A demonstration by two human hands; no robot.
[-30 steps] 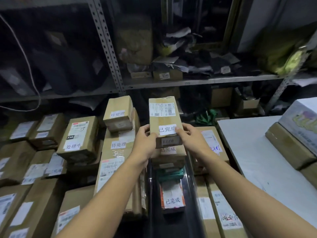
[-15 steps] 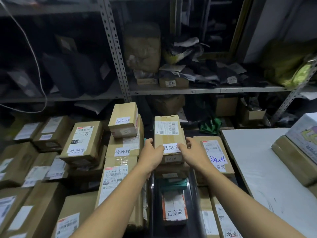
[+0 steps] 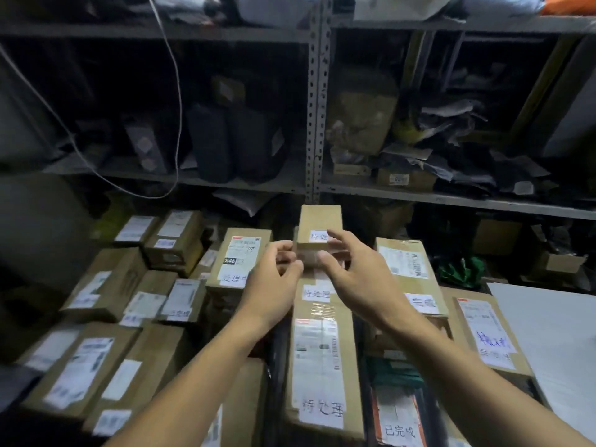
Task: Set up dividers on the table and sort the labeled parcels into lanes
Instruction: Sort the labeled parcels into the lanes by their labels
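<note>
A small brown parcel with a white handwritten label tops the middle stack, above a long labelled parcel. My left hand hovers at its lower left corner with fingers curled and apart. My right hand is spread in front of its lower right, with nothing in it. Neither hand clearly grips the parcel. A larger labelled parcel lies on the right stack, just beyond my right wrist. Dark upright strips separate the stacks into lanes.
Several labelled cardboard parcels fill the left side. A white tabletop lies at the right. Grey metal shelving with dark bags and boxes stands close behind. A white cable hangs at the upper left.
Both hands let go of the parcel they held; it now rests on the right stack. They moved left to the small parcel on the middle stack. The view swung left and up.
</note>
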